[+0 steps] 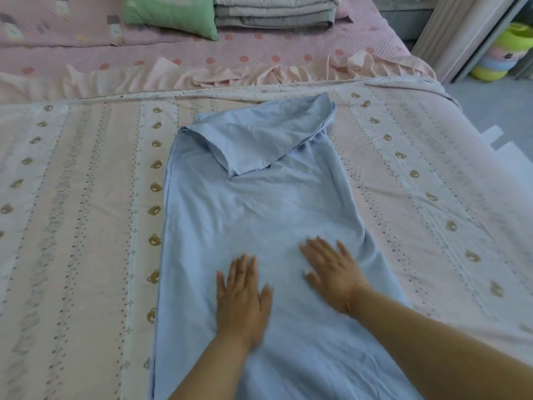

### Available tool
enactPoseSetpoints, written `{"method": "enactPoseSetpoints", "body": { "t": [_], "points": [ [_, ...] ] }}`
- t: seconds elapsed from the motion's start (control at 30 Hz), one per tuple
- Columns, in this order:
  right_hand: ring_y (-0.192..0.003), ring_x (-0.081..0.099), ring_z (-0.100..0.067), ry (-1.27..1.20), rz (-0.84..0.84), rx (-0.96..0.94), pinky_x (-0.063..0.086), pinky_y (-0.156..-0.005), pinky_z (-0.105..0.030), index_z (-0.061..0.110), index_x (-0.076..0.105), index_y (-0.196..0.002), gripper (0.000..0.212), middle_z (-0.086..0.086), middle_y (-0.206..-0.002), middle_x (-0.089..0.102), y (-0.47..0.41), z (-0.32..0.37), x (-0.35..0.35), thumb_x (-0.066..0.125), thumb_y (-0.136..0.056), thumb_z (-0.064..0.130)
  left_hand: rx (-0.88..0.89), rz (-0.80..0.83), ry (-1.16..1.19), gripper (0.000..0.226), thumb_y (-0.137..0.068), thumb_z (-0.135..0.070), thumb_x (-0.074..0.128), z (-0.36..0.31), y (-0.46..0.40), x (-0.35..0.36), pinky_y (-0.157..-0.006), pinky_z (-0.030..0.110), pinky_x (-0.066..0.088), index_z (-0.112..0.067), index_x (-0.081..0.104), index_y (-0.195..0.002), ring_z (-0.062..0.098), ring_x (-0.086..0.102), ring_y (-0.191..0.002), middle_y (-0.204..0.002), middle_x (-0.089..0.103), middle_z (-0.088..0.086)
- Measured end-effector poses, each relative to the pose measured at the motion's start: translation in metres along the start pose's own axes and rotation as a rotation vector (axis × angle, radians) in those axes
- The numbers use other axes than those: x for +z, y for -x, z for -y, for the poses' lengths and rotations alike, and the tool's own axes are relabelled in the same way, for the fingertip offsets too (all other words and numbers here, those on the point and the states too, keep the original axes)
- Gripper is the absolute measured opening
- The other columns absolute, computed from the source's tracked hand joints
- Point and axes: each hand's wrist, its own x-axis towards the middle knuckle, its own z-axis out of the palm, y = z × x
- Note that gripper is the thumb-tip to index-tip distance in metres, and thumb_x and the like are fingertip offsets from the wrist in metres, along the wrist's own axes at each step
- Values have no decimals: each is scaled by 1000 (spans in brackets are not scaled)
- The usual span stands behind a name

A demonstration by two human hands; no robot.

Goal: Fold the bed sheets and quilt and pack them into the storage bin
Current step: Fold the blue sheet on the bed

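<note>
"What were the hands doing when you looked in?"

"Both were lying flat on the blue sheet (253,209), close to the person. The left hand (242,295) had its fingers straight and a little spread, palm down. The right hand (331,272) was just beside it, flat too, fingers pointing a bit to the left. Neither hand had hold of anything. They only pressed on the cloth."

"Why press like that?"

"I think to rub the bumps out, so the next fold would come out neat. The sheet was already folded into a long strip, running away from the person."

"Was it all flat?"

"No. At the far end a flap (259,140) was turned back toward the hands, and it lay crooked. I'd guess it needed fixing before more folding."

"What was under it?"

"A pink bed cover with little bears (86,212). It made a big soft table to fold on."

"And farther away?"

"A pink ruffled edge (230,73), then a green pillow (173,15) and a stack of folded grey bedding (274,10), maybe things already done."

"Did you see the storage bin?"

"No, I couldn't see it. Only some bright plastic tubs (507,50) on the floor far to the right."
</note>
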Motion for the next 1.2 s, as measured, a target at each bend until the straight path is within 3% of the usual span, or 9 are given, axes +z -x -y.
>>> {"method": "enactPoseSetpoints", "body": {
  "t": [0.13,0.27,0.33,0.43,0.6,0.7,0.87,0.97,1.2],
  "points": [
    [-145,-14,-8,-44,104,129,-10,-118,-34,35,-6,-150,70,10,-159,-10,43,-17,30,1,-87,65,-28,52,-76,71,-96,-54,19,18,58,30,-114,42,10,-7,49,-139,26,40,-137,-145,47,10],
    [-146,-13,-12,-26,95,216,-9,-119,-38,30,-8,-151,70,7,-159,-11,55,-21,31,5,-91,65,-211,6,-123,100,-76,-69,-26,22,74,22,-114,37,-17,-14,5,-154,21,-2,-150,-162,3,3],
    [-146,-13,-12,-60,72,95,-9,-119,-37,31,-6,-151,76,8,-159,-10,59,1,34,-3,-85,68,-189,0,-98,91,-77,-64,-19,1,80,23,-113,39,-19,-18,-5,-154,20,-11,-149,-161,-9,-2],
    [-146,-10,-7,-109,90,-92,-8,-118,-32,36,-4,-150,81,13,-158,-7,78,25,48,-7,-77,73,-2,-12,-94,77,-89,-58,-5,-28,98,36,-116,36,-10,-23,13,-154,15,5,-149,-160,3,-5],
    [-146,-8,-7,-119,123,67,-6,-118,-32,35,1,-151,58,12,-159,-2,110,-7,67,20,-98,51,-79,141,-111,85,-77,-57,-13,-15,135,40,-117,36,-11,-26,0,-154,8,-12,-147,-162,-8,-9],
    [-147,-9,-12,-106,114,148,-4,-119,-36,31,0,-151,64,8,-159,-4,122,-5,67,20,-96,55,-227,191,-54,65,-99,-50,18,-22,147,34,-120,40,-5,-21,1,-155,12,-9,-149,-162,-5,-4],
    [-145,-15,-11,-27,177,-123,-10,-117,-38,35,-6,-150,90,11,-158,-14,162,31,88,-12,-65,67,-99,263,-3,61,-101,-45,28,-42,175,42,-120,43,-3,-25,7,-155,12,-8,-149,-162,-2,-6],
    [-145,-17,-11,-5,186,-44,-12,-117,-38,37,-10,-149,87,11,-158,-16,188,14,104,-15,-69,73,-146,290,-56,64,-101,-46,23,-19,206,54,-120,43,-7,-24,-5,-154,13,-16,-147,-161,-13,-5],
    [-146,-15,-12,-44,182,50,-10,-118,-42,38,-7,-149,62,12,-158,-12,227,42,122,16,-95,58,-247,347,-53,68,-99,-53,18,-18,254,71,-119,46,-10,-25,-13,-152,21,-21,-146,-160,-20,-2]
  ]
}}
